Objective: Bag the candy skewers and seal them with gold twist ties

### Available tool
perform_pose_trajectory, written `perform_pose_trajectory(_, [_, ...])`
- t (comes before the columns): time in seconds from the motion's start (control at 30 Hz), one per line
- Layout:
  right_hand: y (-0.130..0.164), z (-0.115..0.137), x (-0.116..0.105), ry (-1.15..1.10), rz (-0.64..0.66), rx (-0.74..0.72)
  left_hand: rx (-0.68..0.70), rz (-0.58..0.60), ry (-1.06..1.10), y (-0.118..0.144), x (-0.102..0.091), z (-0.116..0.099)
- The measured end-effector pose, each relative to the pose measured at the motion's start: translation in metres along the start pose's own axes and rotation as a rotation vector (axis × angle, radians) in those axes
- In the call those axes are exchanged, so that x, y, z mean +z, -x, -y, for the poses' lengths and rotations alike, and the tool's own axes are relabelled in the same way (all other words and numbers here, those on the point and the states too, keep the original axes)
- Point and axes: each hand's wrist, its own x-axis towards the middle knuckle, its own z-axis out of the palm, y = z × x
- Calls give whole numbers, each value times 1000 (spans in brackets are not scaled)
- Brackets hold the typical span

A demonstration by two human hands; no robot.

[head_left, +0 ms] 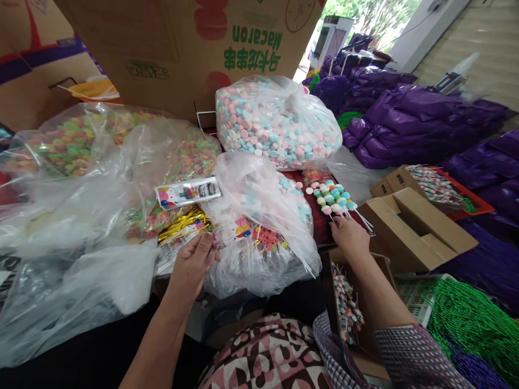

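Observation:
My right hand (351, 236) is at the right, its fingers closed around the white stick of a candy skewer. Beside and above it lie several candy skewers (333, 198) with white, blue, orange and green pieces, on a dark red surface (320, 224). My left hand (197, 256) is closed, thumb against fingers; what it pinches, if anything, is too small to make out. Just behind it are gold twist ties (183, 222) and a printed wrapper (188, 193). Between my hands sits an open clear bag (259, 270) with ring candies (268, 237) and pastel marshmallows (290, 189).
A large bag of pastel marshmallows (271, 127) stands at the back, against a cardboard box (170, 43). Bags of colored gummies (73, 146) fill the left. At right are an open carton (413, 227), a box of wrapped skewers (346, 308) and purple packages (425, 124).

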Motion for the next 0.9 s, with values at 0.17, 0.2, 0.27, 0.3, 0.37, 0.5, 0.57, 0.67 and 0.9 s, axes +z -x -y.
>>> perform_pose_trajectory(0.17, [-2, -3, 9, -48, -47, 9, 35, 0, 36, 0, -2, -2])
perform_pose_trajectory(0.2, [-1, -4, 11, -68, -61, 3, 36, -6, 43, 0, -3, -3])
perform_pose_trajectory(0.27, [1, -8, 14, -118, -94, -17, 31, -22, 56, -1, -3, -3])
perform_pose_trajectory(0.3, [3, -10, 16, -147, -111, -28, 28, -29, 61, -1, -3, -4])
perform_pose_trajectory(0.37, [6, -14, 19, -214, -143, -50, 24, -33, 69, -2, -2, -5])
perform_pose_trajectory(0.5, [12, -23, 20, -360, -177, -86, 19, -29, 78, 0, 0, -6])
perform_pose_trajectory(0.57, [14, -28, 19, -429, -187, -96, 10, -33, 87, 0, 0, -5])
perform_pose_trajectory(0.67, [18, -32, 15, -537, -206, -111, -9, -36, 103, 0, 0, -4])
perform_pose_trajectory(0.9, [41, -19, -3, -1105, -113, -94, -4, 62, 186, 2, -4, 2])
